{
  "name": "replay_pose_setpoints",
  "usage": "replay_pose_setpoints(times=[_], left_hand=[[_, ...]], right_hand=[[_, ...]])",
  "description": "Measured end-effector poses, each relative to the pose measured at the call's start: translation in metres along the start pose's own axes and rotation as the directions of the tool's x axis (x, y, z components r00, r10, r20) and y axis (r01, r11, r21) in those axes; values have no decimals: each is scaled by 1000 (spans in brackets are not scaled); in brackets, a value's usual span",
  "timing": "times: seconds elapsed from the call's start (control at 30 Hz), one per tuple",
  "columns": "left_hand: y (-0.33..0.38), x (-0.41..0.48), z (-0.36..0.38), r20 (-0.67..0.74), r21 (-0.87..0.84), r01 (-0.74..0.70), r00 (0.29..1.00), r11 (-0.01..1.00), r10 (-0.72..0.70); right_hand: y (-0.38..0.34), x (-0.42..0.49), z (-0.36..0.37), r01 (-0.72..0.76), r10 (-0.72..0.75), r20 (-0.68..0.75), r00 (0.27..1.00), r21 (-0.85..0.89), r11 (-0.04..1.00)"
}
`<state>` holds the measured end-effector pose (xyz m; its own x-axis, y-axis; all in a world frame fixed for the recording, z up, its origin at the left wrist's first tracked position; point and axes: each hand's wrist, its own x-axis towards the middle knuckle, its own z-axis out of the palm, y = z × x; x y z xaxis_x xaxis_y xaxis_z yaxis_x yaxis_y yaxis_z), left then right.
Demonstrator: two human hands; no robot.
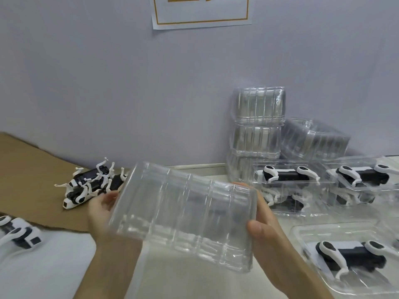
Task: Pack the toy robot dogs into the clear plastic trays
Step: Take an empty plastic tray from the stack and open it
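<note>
Both hands hold an empty tray [183,214] in the air above the table [194,283]. It is tilted, with its ribbed base toward the camera. The left hand [101,209] grips the left end with its fingers curled round the edge. The right hand [267,225] clasps the right end, thumb pressed on the near face. The tray is blurred, so I cannot tell whether it is one tray or several nested together.

Loose dogs [90,184] lie in a tangled heap on the cardboard [32,165] at the far left, and one more dog [19,231] lies at the near left edge. Filled trays [280,164] sit at the right. Another tray [302,231] at the near right holds one dog. Spare trays [259,108] are stacked against the wall.

The step in hand looks like readying this tray for filling. To do it well, turn the tray hollow side up and set it flat on the bare table near the body. If it is a nested stack, peel one off by the rim without squeezing, as the thin plastic likely buckles. Then lift a single dog by its body, not its thin legs, which probably snag in the heap.
</note>
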<state>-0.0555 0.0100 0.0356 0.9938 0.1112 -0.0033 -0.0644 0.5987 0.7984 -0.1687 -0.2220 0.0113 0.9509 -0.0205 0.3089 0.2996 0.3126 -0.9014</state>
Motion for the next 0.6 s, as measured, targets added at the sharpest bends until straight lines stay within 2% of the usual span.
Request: replay_pose_setpoints(times=[0.03,0.1,0.2,0.27,0.37,0.5,0.6], left_hand=[[-6,-10,8,-22,-82,40,999,996,-42],[-19,-29,15,14,-133,57,998,990,-55],[-28,-54,31,327,-67,74,944,995,-48],[-31,-61,37,419,13,-1,908,1000,-5],[-29,-61,40,404,3,-46,914,999,41],[-31,-60,42,462,-16,-68,884,998,68],[-39,-58,34,439,67,-214,883,974,164]], right_hand=[[4,0,-1,16,-17,-46,999,-22,1000],[8,1,-2,78,-86,-117,989,-72,994],[10,2,-2,101,-111,-204,973,-57,993],[10,1,-3,121,-143,-223,964,-109,987],[9,0,-5,153,-189,-208,960,-175,973],[7,-3,2,194,-282,-186,941,-385,902],[7,-6,11,222,-409,-131,903,-674,705]])
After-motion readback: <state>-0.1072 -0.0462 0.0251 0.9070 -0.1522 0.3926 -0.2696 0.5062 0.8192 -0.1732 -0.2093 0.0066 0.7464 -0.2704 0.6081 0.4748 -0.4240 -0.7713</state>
